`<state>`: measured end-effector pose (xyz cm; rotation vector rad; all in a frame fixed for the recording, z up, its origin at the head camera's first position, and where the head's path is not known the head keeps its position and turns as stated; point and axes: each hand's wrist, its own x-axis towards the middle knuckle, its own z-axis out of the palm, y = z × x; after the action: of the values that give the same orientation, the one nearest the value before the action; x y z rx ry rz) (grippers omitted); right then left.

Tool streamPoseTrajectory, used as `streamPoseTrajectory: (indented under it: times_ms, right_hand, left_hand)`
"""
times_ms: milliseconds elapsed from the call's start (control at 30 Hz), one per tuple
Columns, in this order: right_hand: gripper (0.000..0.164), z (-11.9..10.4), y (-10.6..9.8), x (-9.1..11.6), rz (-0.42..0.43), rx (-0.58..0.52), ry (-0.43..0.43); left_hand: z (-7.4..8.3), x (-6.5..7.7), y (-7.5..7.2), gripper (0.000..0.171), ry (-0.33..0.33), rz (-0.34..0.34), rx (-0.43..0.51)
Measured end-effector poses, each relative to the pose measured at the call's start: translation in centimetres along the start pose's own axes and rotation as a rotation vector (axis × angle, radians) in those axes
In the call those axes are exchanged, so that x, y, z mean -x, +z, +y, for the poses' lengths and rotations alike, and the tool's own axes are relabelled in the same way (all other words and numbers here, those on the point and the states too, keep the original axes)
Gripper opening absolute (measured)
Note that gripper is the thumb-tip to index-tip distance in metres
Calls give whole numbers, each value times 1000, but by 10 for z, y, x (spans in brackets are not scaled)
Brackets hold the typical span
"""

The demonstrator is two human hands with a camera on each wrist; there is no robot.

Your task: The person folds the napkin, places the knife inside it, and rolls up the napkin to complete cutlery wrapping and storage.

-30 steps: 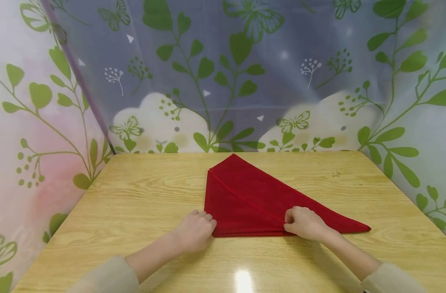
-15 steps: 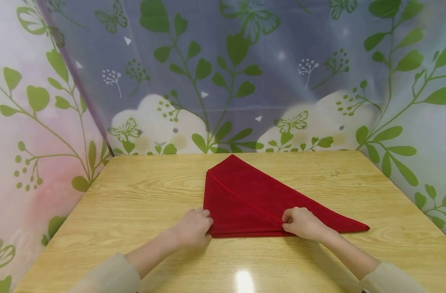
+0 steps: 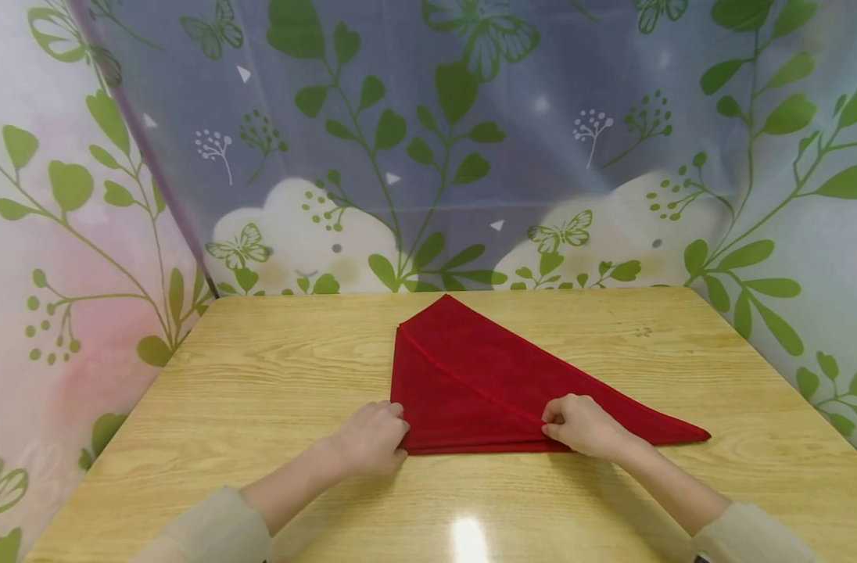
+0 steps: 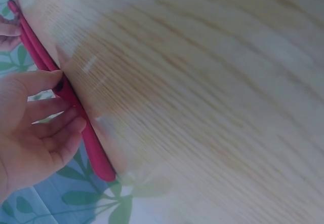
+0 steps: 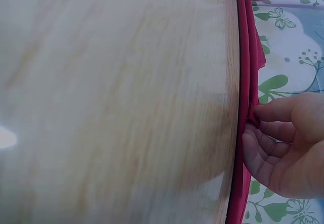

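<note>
A folded red cloth [image 3: 464, 379] lies on the wooden table, with a peak at the back and a long point stretching to the right. Its left hand neighbour is my left hand [image 3: 374, 438], which pinches the near left corner; in the left wrist view the thumb and fingers of that hand [image 4: 35, 127] close on the layered edge. My right hand [image 3: 586, 426] pinches the top layer close to the front edge, right of the middle. From the right wrist, a small gathered bit of fabric [image 5: 253, 116] shows between the right thumb and fingers.
Around the table [image 3: 274, 352] hang printed curtains [image 3: 358, 156] with leaves and butterflies at the back and both sides. Light sleeves cover both forearms. A bright reflection [image 3: 469, 539] shines on the tabletop near the front.
My left hand has shifted slightly left at the cloth's near left corner, and its thumb now shows lower down. The right hand keeps its pinch, and the cloth's shape stays nearly the same.
</note>
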<state>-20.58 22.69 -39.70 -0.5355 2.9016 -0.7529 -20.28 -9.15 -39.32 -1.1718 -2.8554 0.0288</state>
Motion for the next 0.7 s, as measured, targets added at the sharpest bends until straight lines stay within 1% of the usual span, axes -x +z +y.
streamPoseTrajectory:
  times_ms: [133, 233, 300, 467, 567, 700]
  right_hand:
    - [3, -1, -1, 2, -1, 30, 8]
    - [3, -3, -1, 3, 10, 61, 6]
    - [2, -4, -1, 3, 22, 59, 21]
    - [16, -5, 0, 3, 35, 23, 72]
    - [18, -4, 0, 3, 25, 23, 67]
    - [18, -1, -1, 4, 16, 30, 51]
  left_hand:
    - [0, 2, 0, 19, 45, 2, -52]
    - [-2, 4, 2, 18, 73, 33, -82]
    - [-3, 4, 5, 16, 90, 69, -95]
    - [-4, 4, 10, 13, 120, 135, -99]
    - [-3, 4, 10, 14, 126, 149, -94]
    - [-3, 4, 8, 14, 140, 151, -90]
